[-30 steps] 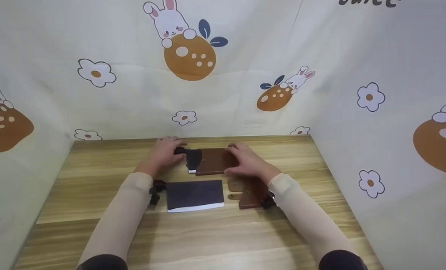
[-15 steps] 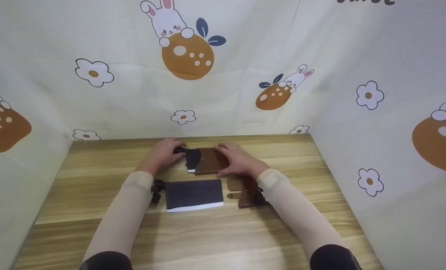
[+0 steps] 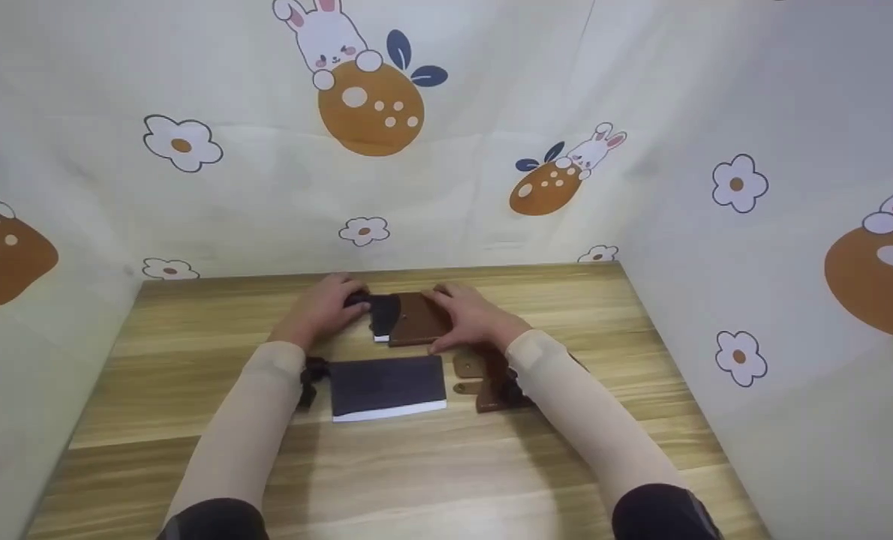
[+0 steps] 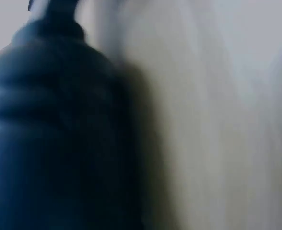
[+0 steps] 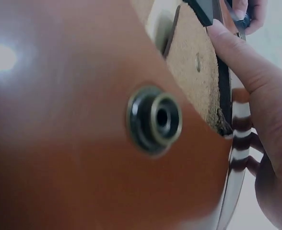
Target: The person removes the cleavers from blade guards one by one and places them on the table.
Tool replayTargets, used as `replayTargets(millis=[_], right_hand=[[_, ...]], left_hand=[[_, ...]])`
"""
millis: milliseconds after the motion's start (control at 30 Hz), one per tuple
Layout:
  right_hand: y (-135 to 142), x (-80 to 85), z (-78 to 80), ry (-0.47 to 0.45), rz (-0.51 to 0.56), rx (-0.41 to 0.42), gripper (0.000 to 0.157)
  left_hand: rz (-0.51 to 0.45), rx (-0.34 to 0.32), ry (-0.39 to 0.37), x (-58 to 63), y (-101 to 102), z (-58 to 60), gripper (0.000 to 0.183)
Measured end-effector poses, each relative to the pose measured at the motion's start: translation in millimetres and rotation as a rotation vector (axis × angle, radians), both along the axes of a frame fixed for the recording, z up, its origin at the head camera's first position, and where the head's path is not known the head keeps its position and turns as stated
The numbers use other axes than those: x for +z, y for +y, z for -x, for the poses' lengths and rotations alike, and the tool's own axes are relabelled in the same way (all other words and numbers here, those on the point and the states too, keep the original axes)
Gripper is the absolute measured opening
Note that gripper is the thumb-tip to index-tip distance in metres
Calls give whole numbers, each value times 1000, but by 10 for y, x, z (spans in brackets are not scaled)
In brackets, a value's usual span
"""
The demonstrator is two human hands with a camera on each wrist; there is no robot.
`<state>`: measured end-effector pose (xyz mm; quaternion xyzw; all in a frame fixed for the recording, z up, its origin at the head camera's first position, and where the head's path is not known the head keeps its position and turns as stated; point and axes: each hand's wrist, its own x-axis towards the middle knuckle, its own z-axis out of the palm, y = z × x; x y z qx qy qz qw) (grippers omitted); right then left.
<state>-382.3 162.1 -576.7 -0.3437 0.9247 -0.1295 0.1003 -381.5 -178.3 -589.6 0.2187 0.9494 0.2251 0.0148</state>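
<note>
At the back of the table lies a cleaver [image 3: 384, 309], its dark blade mostly inside a brown leather sheath [image 3: 415, 324]. A strip of blade and the black handle stick out on the left. My left hand [image 3: 325, 309] grips that handle. My right hand [image 3: 475, 316] holds the sheath across its width, thumb on the near edge and fingers on the far edge. Nearer me is a bare cleaver [image 3: 388, 386] with a dark face and bright edge, its handle partly behind my left wrist. In the blurred left wrist view, a dark ridged handle [image 4: 59, 143] looms close.
A second brown sheath [image 3: 489, 401] with tan snap straps [image 3: 469, 366] lies under my right wrist. Its metal stud [image 5: 165, 120] shows large in the right wrist view. A printed cloth [image 3: 416, 202] walls the wooden table [image 3: 416, 480] at the back and sides.
My right hand has slid left along the sheath, coming closer to my left hand. The left hand keeps its grip on the handle. The head view has shifted slightly.
</note>
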Motion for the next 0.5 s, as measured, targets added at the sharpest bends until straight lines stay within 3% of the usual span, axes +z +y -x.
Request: replayTargets(millis=[133,500], right_hand=[[-11,23,5,-10,-12,6,119],[3,3,7,29,-33,-7,117]], left_hand=[[36,-30,37,-1,-22,13,35],[65,-39,15,-1,-3,18,39]])
